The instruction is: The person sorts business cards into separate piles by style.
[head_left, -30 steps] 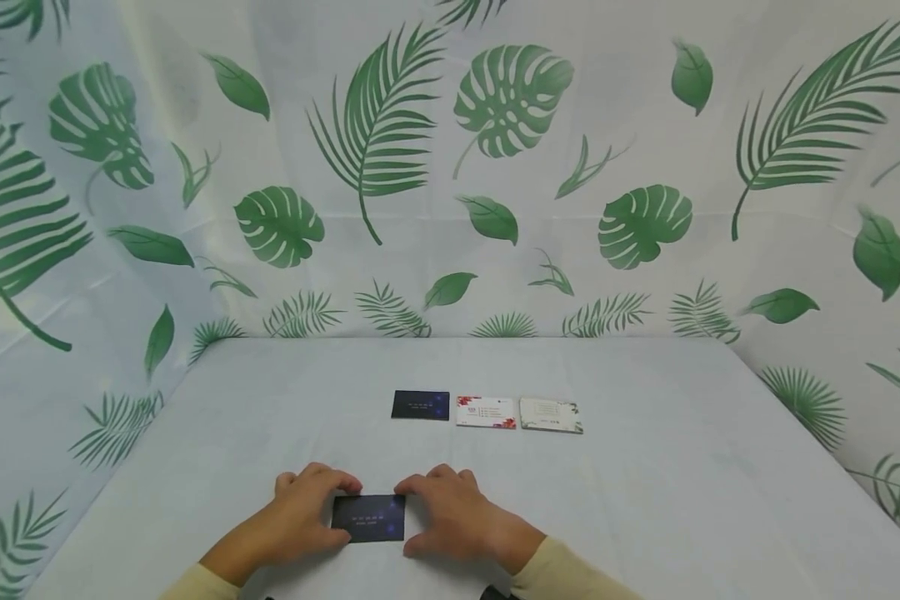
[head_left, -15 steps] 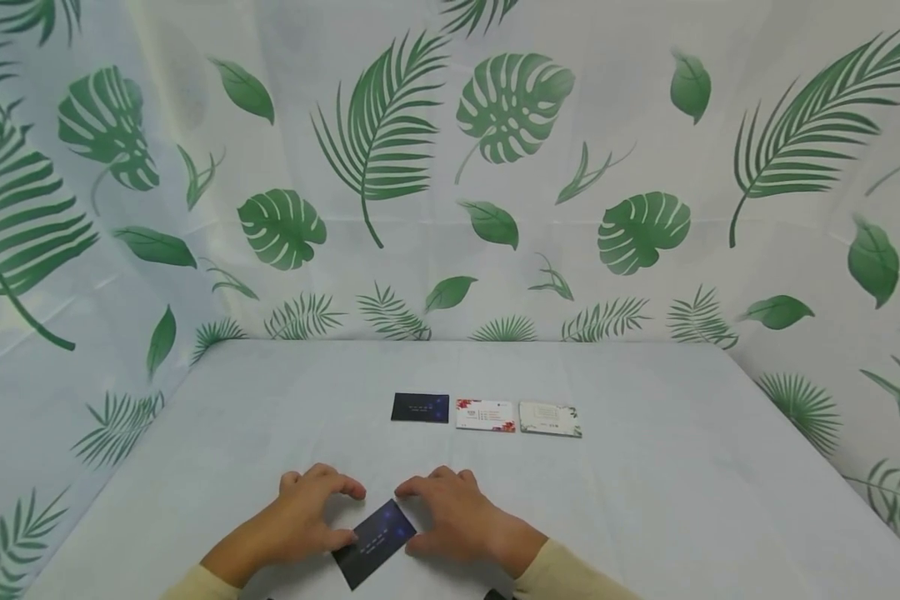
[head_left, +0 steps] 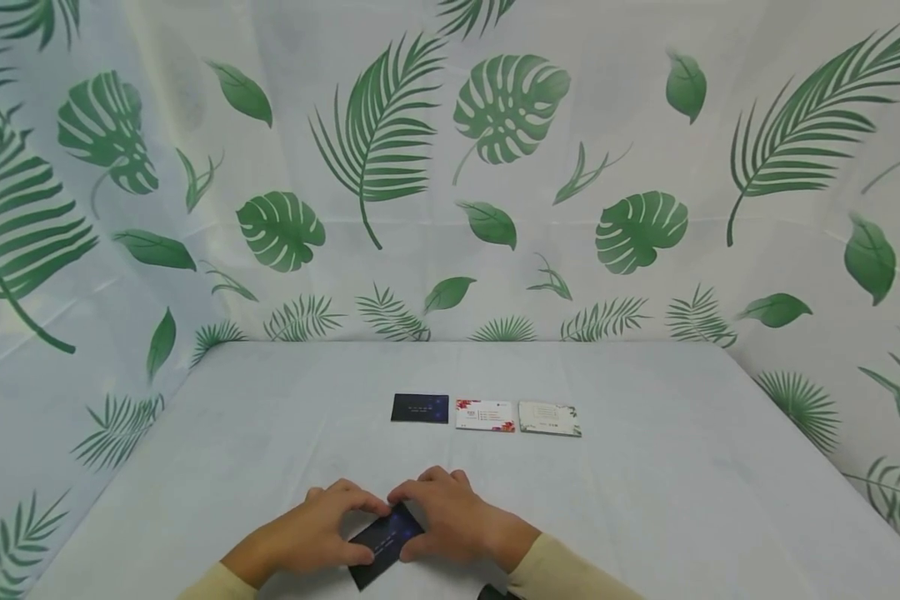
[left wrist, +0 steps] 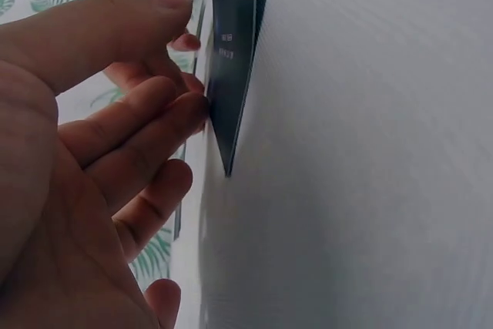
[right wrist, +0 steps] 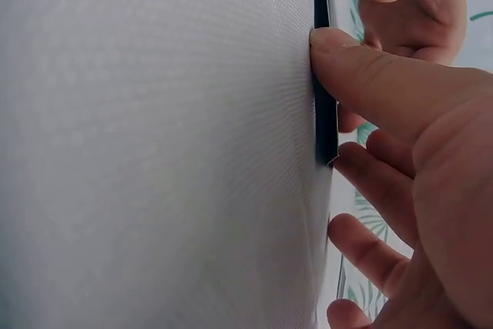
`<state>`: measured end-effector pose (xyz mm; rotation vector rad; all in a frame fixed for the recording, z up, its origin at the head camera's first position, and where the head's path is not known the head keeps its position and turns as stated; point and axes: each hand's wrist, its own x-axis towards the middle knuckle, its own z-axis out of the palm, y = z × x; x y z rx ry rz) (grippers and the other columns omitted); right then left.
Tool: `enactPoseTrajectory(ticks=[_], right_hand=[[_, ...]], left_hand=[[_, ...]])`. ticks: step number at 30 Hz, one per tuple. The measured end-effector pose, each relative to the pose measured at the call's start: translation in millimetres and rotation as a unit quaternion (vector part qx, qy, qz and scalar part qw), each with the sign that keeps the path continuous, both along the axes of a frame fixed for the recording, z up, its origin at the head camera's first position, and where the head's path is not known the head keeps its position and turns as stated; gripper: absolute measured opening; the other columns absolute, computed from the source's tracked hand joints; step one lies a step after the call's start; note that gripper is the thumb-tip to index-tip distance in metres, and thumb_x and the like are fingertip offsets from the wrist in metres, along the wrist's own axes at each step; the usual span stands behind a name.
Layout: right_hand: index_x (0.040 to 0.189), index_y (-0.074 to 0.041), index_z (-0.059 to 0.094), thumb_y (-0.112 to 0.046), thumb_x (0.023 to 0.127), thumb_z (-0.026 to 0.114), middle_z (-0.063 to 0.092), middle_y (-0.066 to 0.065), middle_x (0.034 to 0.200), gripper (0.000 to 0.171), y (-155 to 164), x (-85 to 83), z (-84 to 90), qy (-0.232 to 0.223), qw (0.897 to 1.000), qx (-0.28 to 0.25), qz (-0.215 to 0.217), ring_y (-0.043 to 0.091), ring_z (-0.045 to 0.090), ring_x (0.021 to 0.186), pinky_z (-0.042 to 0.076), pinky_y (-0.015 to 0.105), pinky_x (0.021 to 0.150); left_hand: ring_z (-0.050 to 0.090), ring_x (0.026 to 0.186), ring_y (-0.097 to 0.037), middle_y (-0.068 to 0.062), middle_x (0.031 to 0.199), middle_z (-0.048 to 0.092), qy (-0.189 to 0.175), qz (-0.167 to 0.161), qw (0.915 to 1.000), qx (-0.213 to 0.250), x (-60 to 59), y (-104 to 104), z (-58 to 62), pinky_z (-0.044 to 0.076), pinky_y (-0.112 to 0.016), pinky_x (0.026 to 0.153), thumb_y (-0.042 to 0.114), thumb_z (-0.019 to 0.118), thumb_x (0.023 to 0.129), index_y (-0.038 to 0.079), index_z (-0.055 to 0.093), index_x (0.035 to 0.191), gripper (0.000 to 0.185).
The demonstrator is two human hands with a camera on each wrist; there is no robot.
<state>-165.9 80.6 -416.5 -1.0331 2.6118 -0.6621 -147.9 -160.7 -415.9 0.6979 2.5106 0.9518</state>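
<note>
Head view: dark card point(head_left: 385, 540) lies askew on the bench point(head_left: 645, 517) at the near edge, one corner toward the person; a second ago it lay square between the hands, half a second ago it was already turned.
Hands: left hand point(head_left: 318, 533) and right hand point(head_left: 450, 521) have closed in from either side and now meet over the card, fingertips touching above it.
Row behind: black card point(head_left: 420, 407), red-flowered card point(head_left: 485, 414) and pale card point(head_left: 549, 418) sit side by side, well apart from the hands, unmoved.
Left wrist view: left fingers point(left wrist: 146, 125) press the card's point(left wrist: 231, 75) edge, thumb curled over it; the card stands tilted off the cloth, one corner down.
Right wrist view: right thumb point(right wrist: 362, 75) pushes the card's point(right wrist: 325, 125) edge, fingers curled beneath it.
Grip: both hands pinch the dark card.
Meaning: judging by the tilt, the card is being pried up for lifting, not yet clear of the bench.
</note>
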Motion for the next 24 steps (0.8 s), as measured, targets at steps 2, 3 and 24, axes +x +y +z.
enactPoseTrajectory(ticks=[2,3,24], right_hand=[[0.128,-0.024,0.063,-0.037,0.080,0.084,0.061,-0.018,0.119,0.054,-0.1,0.1,-0.5,-0.005,1.000,-0.003,-0.003,0.009,0.046,0.111,0.032,0.036,0.088],[0.128,-0.024,0.063,-0.037,0.080,0.084,0.062,-0.018,0.120,0.054,-0.3,-0.1,-0.7,-0.008,1.000,-0.005,-0.007,0.009,0.046,0.110,0.032,0.037,0.088],[0.129,-0.016,0.062,-0.041,0.072,0.089,0.063,-0.013,0.107,0.069,7.2,-6.2,-5.6,-0.002,0.994,-0.008,-0.105,0.014,0.049,0.099,0.034,0.041,0.083]], left_hand=[[0.048,0.111,-0.015,0.010,0.119,0.062,-0.016,0.004,0.9999,0.000,-1.0,1.3,0.4,0.035,-0.045,0.089,0.035,0.081,0.082,0.021,0.069,0.120,0.043],[0.049,0.111,-0.016,0.009,0.119,0.062,-0.023,0.006,0.9997,0.000,-1.8,2.1,0.0,0.035,-0.046,0.089,0.035,0.081,0.082,0.022,0.069,0.121,0.042],[0.046,0.105,-0.021,0.006,0.105,0.058,0.092,0.099,0.9882,-0.072,1.4,17.0,-2.2,0.024,-0.050,0.082,0.028,0.090,0.070,0.016,0.069,0.116,0.052]])
